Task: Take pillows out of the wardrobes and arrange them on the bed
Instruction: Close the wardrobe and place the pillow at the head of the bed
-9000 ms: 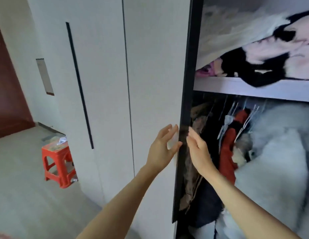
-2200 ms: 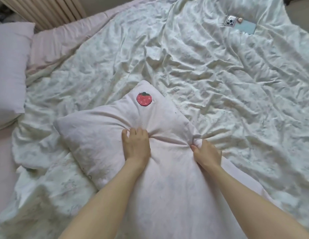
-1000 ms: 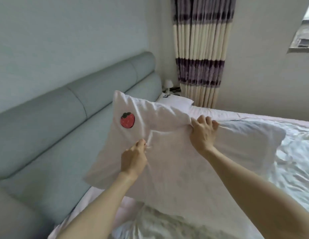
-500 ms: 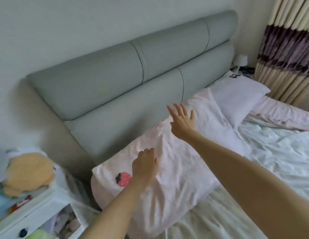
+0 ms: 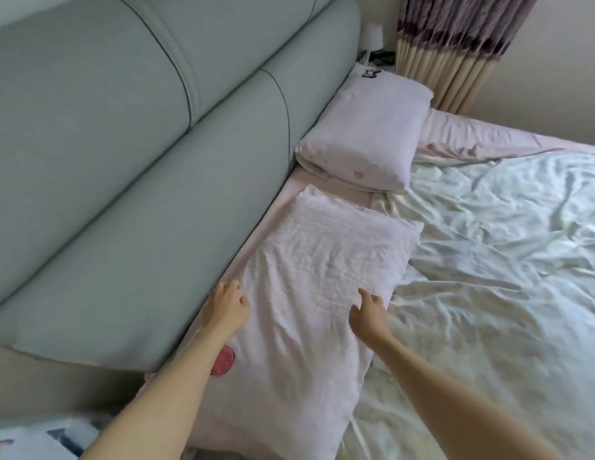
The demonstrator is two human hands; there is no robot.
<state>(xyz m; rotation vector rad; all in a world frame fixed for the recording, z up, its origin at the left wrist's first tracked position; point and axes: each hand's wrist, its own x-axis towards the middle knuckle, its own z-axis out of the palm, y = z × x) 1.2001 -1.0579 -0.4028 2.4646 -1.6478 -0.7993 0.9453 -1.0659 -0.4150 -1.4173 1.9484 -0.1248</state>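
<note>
Relaxed hands [image 5: 227, 305] [image 5: 369, 312] on near pillow [image 5: 319, 283]

A grey-green padded headboard [image 5: 130, 180] runs along the left. A small white lamp [image 5: 372, 36] stands in the far corner, just beside a striped purple and cream curtain [image 5: 455, 48].

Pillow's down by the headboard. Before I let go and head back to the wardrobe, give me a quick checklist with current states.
1. Strawberry pillow lies flat on the bed: ok.
2. Its long edge runs along the headboard: ok.
3. In line with the other pillow, not overlapping: ok.
4. Left hand and right hand hold nothing, fingers loose: ok.
5. Pillow surface smooth: not ok, wrinkled.
6. Near end fully on the mattress: cannot tell.
</note>
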